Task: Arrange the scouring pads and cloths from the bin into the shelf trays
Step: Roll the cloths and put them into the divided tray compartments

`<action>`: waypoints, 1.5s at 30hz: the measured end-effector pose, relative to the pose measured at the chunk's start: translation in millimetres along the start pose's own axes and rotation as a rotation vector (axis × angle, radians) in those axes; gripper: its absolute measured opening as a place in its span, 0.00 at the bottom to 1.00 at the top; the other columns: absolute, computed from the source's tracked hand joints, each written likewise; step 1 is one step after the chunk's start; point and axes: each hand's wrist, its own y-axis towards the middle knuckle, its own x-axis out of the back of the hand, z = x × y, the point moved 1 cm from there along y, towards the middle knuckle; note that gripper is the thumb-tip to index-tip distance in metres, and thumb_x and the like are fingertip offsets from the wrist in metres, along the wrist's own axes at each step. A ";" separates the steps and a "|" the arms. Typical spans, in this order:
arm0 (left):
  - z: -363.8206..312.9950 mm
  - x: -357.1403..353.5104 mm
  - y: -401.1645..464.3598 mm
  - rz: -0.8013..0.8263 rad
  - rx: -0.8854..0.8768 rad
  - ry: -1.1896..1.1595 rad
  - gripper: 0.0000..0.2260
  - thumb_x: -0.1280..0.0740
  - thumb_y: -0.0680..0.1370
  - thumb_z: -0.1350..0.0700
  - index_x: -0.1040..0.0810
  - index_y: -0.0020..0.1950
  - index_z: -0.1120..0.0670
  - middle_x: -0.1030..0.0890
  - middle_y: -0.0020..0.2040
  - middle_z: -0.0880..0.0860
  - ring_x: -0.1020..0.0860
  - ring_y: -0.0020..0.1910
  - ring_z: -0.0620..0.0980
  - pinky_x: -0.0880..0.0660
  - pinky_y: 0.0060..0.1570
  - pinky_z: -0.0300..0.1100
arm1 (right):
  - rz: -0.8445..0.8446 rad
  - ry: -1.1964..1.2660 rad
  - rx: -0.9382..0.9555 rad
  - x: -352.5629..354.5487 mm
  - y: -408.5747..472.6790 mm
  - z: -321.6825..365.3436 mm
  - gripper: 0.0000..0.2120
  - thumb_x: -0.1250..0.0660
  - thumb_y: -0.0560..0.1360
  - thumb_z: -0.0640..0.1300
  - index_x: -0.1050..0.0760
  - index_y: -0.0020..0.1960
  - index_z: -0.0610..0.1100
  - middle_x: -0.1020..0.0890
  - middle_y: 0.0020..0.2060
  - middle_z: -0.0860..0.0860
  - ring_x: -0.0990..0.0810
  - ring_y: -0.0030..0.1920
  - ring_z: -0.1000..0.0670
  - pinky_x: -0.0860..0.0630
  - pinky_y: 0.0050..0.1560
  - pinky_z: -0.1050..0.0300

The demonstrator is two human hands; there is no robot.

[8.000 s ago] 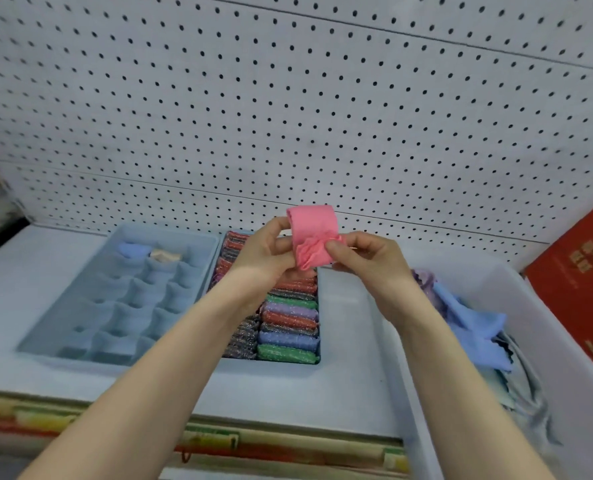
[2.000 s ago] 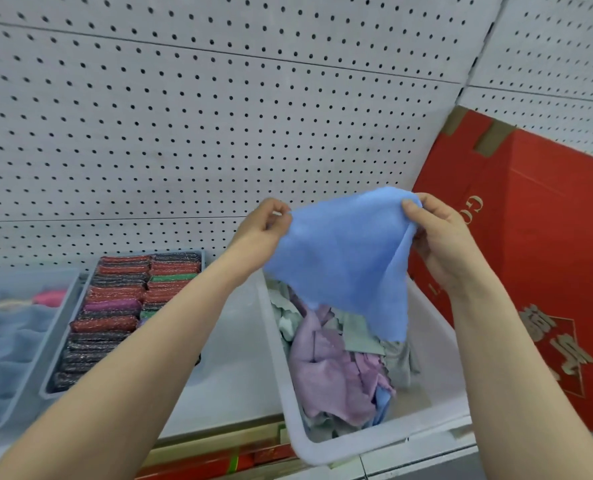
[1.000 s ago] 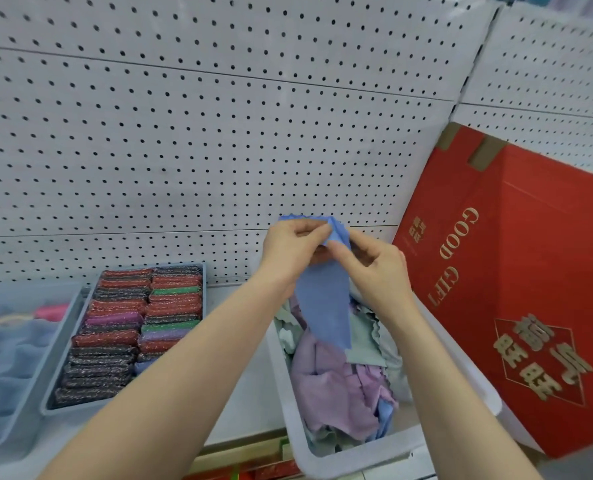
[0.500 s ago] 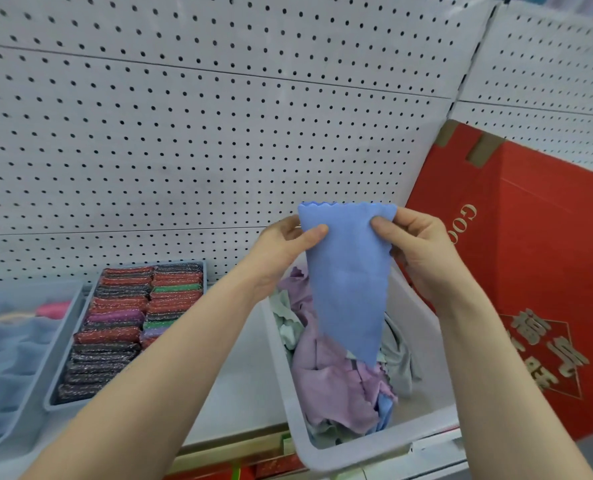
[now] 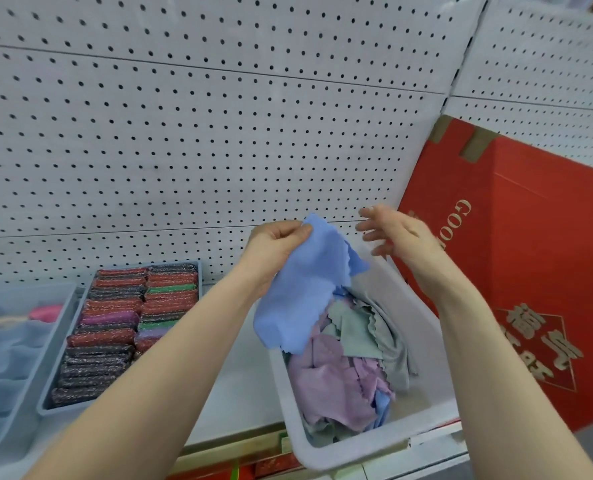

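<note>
Left hand (image 5: 274, 244) grip pinches blue cloth (image 5: 302, 289) at its top corner, above white bin (image 5: 423, 317); right hand (image 5: 399, 233) grip wide, fingers spread, holding nothing.

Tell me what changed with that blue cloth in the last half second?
The right hand let go of the blue cloth and now hovers open beside it. The left hand alone pinches the top corner, so the cloth hangs crumpled over the white bin. The tray of scouring pads stayed put.
</note>
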 end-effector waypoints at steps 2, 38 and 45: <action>-0.9 -1.2 -0.1 0.006 -0.036 0.035 0.16 0.32 0.78 0.55 0.25 0.48 0.70 0.27 0.40 0.58 0.32 0.38 0.52 0.34 0.38 0.44 | 0.146 -0.107 -0.021 -9.5 -2.7 -0.8 0.22 0.35 0.69 0.67 0.21 0.56 0.57 0.17 0.51 0.57 0.20 0.52 0.58 0.24 0.54 0.60; -28.1 -30.1 -1.1 -0.178 -0.271 0.250 0.14 0.32 0.77 0.61 0.29 0.58 0.46 0.15 0.41 0.45 0.17 0.42 0.44 0.24 0.42 0.32 | -0.193 0.018 0.157 -28.1 3.8 28.1 0.17 0.39 0.81 0.51 0.15 0.43 0.47 0.15 0.35 0.52 0.23 0.33 0.62 0.30 0.37 0.67; -35.1 -15.5 5.0 0.009 -0.202 -0.011 0.11 0.39 0.80 0.66 0.22 0.56 0.54 0.16 0.46 0.52 0.18 0.46 0.49 0.21 0.47 0.45 | 0.247 0.157 0.046 -17.9 -1.6 -19.2 0.14 0.38 0.81 0.47 0.22 0.64 0.46 0.17 0.58 0.51 0.20 0.59 0.51 0.25 0.60 0.53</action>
